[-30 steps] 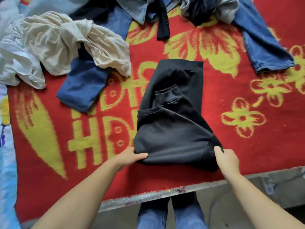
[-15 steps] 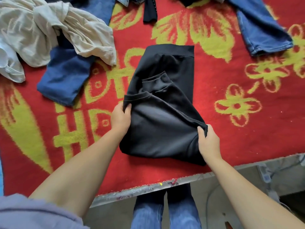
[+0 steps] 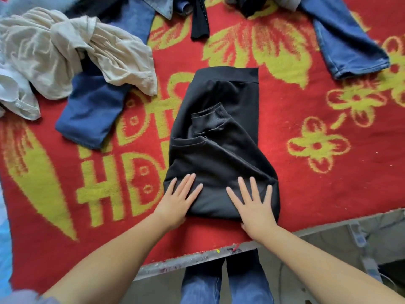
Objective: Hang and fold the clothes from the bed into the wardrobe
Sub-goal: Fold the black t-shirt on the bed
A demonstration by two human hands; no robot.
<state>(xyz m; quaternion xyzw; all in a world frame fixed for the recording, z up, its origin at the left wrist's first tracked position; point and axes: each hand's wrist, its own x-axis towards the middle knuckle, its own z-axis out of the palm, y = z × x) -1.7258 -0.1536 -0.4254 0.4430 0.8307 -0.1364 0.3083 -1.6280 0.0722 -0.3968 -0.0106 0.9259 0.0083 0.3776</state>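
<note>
Under both hands lay the bed point(image 3: 328, 189), covered by a red and yellow blanket. Beyond the left hand's fingertips a cream garment point(image 3: 65, 51) was heaped over blue jeans point(image 3: 92, 115); far past the right hand lay another jeans leg point(image 3: 348, 40). The black sweater point(image 3: 219, 137), partly folded, stretched away from the palms. The left hand point(image 3: 177, 202) and right hand point(image 3: 254, 205) pressed flat on its near end, fingers spread wide, gripping nothing.
</note>
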